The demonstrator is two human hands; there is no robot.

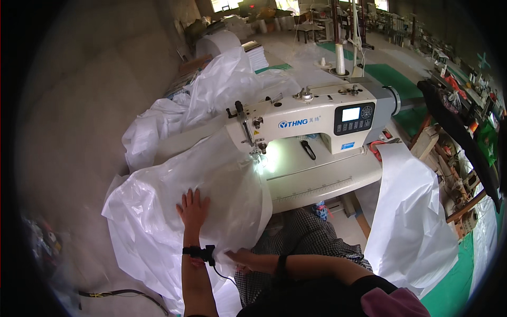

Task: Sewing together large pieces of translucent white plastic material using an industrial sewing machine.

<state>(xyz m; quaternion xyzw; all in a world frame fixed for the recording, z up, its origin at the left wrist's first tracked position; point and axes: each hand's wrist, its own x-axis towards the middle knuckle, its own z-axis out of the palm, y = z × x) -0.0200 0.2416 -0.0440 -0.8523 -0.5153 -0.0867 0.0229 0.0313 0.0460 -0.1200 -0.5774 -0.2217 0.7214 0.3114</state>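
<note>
**Flat sheet at the needle: LH spread, RH at the near edge**

Clock centre = the needle area of the sewing machine, lit by its lamp.

The white plastic sheet lies mainly from 7 to 9 o'clock, w/ its right border coming close to the needle. Glare is strong there, so I can't tell if the border is under the presser foot. More white sheeting is bunched at 11; whether it is the same piece, I can't tell.

LH is at 8 o'clock, laid on the sheet, fingers spread. RH is betw. 6 and 7, at the sheet's near part; its fingers are too unclear, so I can't tell if they pinch or only touch.

To do it well, IMO: LH pressure should be light & even, b/c slick film would probably slip or crease under a hard push. RH should carry the hanging weight, so the border doesn't pull off line. Fingers better well apart from the needle. Loose folds at 8 may drag; pls ease them first.

Also mind the black thread snips at 3 o'clock: a border swinging that way could catch them.
</note>
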